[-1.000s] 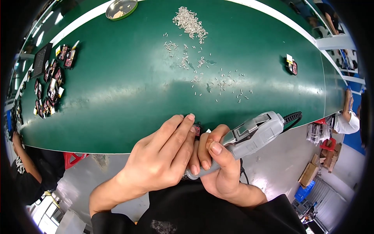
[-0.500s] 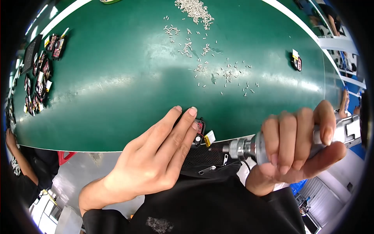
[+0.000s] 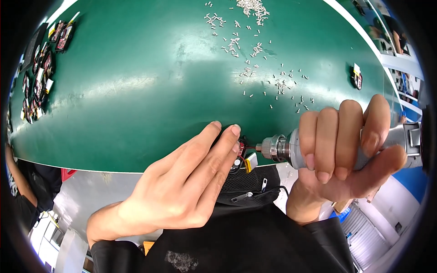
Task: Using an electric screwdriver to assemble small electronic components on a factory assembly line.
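Observation:
My left hand [image 3: 182,184] lies over a small black device [image 3: 242,148] at the table's near edge, its long fingers pressed together and holding it. Most of that device is hidden beneath the fingers; a bit of red circuit board shows, and a white and yellow battery pack [image 3: 251,162] sticks out at its side. Wrapped around the grey body of an electric screwdriver [image 3: 274,148] is my right hand [image 3: 343,148]. The screwdriver lies nearly level, its thin bit pointing left and reaching the device's right side. Whether the bit sits on a screw is too small to tell.
Loose small screws [image 3: 280,84] are scattered over the green table [image 3: 123,118], with a denser screw pile [image 3: 251,8] at the far side. Several similar devices [image 3: 43,84] cluster at the far left; another device [image 3: 357,78] lies at the right. Another person's arm [image 3: 20,177] shows at the left edge.
The screwdriver has moved left and slightly up, so its bit now reaches the device. My left hand stays on the device. The whole view has shifted a little.

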{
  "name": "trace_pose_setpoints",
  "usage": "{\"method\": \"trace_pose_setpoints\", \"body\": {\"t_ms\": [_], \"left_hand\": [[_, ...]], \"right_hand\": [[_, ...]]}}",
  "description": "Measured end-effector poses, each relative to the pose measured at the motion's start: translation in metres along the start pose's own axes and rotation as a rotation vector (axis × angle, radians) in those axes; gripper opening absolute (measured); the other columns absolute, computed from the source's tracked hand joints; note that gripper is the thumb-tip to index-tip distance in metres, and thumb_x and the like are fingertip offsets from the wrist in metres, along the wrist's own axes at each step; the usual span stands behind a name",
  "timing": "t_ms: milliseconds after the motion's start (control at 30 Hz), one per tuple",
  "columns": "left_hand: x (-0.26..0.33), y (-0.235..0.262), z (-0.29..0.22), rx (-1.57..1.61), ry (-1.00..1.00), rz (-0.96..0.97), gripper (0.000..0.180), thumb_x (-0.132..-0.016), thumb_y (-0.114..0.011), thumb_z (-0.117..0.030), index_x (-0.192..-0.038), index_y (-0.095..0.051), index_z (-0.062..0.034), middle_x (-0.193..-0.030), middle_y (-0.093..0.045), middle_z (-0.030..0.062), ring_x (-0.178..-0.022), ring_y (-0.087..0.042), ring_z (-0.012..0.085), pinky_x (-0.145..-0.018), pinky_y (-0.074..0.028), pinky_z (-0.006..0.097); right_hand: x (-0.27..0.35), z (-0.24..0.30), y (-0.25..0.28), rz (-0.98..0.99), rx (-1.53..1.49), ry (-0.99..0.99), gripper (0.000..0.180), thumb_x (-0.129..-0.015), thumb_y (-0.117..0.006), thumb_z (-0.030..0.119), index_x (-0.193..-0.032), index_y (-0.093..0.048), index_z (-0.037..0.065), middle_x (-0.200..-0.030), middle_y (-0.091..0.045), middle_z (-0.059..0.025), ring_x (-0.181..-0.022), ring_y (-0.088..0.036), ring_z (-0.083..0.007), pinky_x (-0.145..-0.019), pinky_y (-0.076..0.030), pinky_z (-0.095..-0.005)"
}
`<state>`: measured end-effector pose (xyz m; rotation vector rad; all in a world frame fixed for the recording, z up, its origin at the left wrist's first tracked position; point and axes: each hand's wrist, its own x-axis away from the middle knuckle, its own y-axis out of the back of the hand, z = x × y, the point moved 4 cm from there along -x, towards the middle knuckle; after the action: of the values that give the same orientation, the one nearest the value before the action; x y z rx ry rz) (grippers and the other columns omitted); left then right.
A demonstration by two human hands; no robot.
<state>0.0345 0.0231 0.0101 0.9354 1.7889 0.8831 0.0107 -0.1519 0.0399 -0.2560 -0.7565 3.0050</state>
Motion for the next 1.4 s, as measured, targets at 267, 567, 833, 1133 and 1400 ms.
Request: {"method": "trace_pose_setpoints", "body": {"t_ms": [267, 567, 833, 1133, 1400], "left_hand": [[0.001, 0.003, -0.001, 0.075, 0.003, 0.014, 0.030, -0.063, -0.062, -0.001, -0.089, -0.063, 0.0127, -0.108, -0.062, 0.0217, -0.094, -0.061, 0.0320, -0.073, -0.056, 0.036], [0.006, 0.010, -0.004, 0.032, 0.004, 0.020, 0.030, -0.066, -0.062, -0.003, -0.093, -0.063, 0.0107, -0.110, -0.061, 0.0195, -0.101, -0.057, 0.0307, -0.081, -0.053, 0.035], [0.005, 0.031, 0.015, -0.009, 0.094, 0.114, 0.036, -0.070, -0.061, -0.003, -0.104, -0.061, 0.0060, -0.116, -0.060, 0.0150, -0.109, -0.056, 0.0289, -0.092, -0.049, 0.036], [-0.048, 0.043, 0.078, -0.296, 0.381, -0.224, 0.039, -0.073, -0.068, 0.002, -0.111, -0.057, 0.0006, -0.110, -0.056, 0.0141, -0.100, -0.055, 0.0322, -0.084, -0.047, 0.039], [-0.093, 0.010, 0.098, -0.436, 0.154, 0.006, 0.009, -0.079, -0.062, 0.000, -0.087, -0.059, 0.0016, -0.088, -0.053, 0.0084, -0.080, -0.055, 0.0248, -0.066, -0.050, 0.035]], "right_hand": [[-0.008, -0.002, -0.021, 0.126, 0.172, 0.017, 0.030, -0.092, -0.059, 0.035, -0.084, -0.042, 0.011, -0.057, -0.046, 0.0025, -0.043, -0.043, -0.0082, -0.048, -0.040, -0.0236], [-0.015, -0.008, -0.031, 0.266, 0.101, 0.136, 0.027, -0.080, -0.075, 0.016, -0.080, -0.050, 0.005, -0.059, -0.052, 0.0011, -0.045, -0.048, -0.0109, -0.044, -0.038, -0.0253], [-0.017, 0.016, -0.022, 0.495, -0.242, 0.304, 0.022, -0.079, -0.076, 0.015, -0.081, -0.056, 0.006, -0.055, -0.056, -0.0017, -0.042, -0.051, -0.0129, -0.046, -0.042, -0.0262], [0.032, 0.025, 0.042, -0.013, -0.379, 0.353, 0.019, -0.087, -0.064, 0.016, -0.084, -0.046, 0.009, -0.051, -0.045, 0.0017, -0.039, -0.045, -0.0092, -0.045, -0.042, -0.0257], [0.053, 0.026, 0.053, -0.053, -0.412, 0.353, 0.019, -0.086, -0.063, 0.012, -0.083, -0.046, 0.006, -0.051, -0.045, -0.0008, -0.039, -0.045, -0.0113, -0.044, -0.042, -0.0276]]}}
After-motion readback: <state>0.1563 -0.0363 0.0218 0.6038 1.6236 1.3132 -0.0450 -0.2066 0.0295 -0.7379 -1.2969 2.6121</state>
